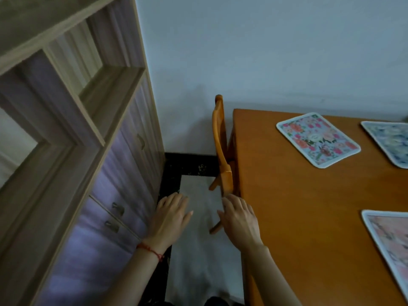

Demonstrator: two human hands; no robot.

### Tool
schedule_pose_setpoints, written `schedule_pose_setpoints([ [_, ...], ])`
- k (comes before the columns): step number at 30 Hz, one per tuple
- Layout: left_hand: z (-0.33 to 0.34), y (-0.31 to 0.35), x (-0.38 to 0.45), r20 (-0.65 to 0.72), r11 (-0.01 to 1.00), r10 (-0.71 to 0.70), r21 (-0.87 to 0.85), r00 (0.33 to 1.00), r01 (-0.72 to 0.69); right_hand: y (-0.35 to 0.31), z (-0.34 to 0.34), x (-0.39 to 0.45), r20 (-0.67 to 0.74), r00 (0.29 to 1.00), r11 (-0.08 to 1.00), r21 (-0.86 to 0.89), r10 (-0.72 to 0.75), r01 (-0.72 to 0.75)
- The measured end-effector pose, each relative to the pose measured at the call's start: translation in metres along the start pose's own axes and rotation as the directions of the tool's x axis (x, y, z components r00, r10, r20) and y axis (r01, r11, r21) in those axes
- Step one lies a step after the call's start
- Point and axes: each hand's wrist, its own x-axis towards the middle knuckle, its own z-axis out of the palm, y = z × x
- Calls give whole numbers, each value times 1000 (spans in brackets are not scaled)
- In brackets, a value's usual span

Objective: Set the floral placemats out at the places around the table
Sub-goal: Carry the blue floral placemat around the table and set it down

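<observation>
On the desk, a smooth orange-brown wooden top with a squared edge, we count three floral placemats, all flat rectangles with rounded corners and a pale border. The pink-and-red placemat lies whole near the far left corner, turned a little askew. The blue-toned placemat sits just beside it to the right, cut by the frame edge. The peach placemat lies nearer us at the right edge, also partly out of view (its print is blurred).

A curved wooden chair in the same orange finish is tucked against the desk's left end. Behind stands a plain pale wall; to the left, a tall cabinet of light wood grain with open shelves and handled doors. The floor is pale tile with a dark border strip.

Our left hand, a red string at its wrist, hangs over the floor, fingers loosely spread, empty. Our right hand hovers by the desk's corner, fingers relaxed and apart, holding nothing.
</observation>
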Motion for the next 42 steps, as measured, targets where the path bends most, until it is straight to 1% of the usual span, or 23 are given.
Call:
schedule_pose_setpoints([
  [2,4,3,20,23,1000,22,-11,999,-22,9,-3,9,-13,1000,1000,17,14,-14],
  [6,10,10,57,126,1000,16,-24,992,-13,36,-12,24,-89,994,997,39,63,-60],
  [9,10,14,85,146,999,38,-18,989,-36,56,-22,32,-163,982,995,15,97,-95],
  [12,8,22,111,155,997,75,-12,985,-73,68,-36,40,-167,972,986,20,165,-164],
  [18,7,54,152,126,984,173,-71,977,-165,100,-32,43,-115,961,968,-1,250,-252],
  [22,15,71,178,162,969,244,-81,956,-233,112,-34,45,-162,938,946,-59,306,-319],
  [26,29,82,207,188,943,334,-83,924,-324,124,-32,51,-200,892,902,-67,407,-426],
  [34,56,79,269,246,866,500,-121,830,-486,138,-23,79,-242,781,794,-63,576,-605],
  [38,71,77,292,287,839,543,-140,789,-526,145,-16,89,-245,736,751,-42,631,-659],
  [42,81,82,309,342,825,561,-148,754,-546,155,-14,95,-236,707,721,-36,666,-692],
])
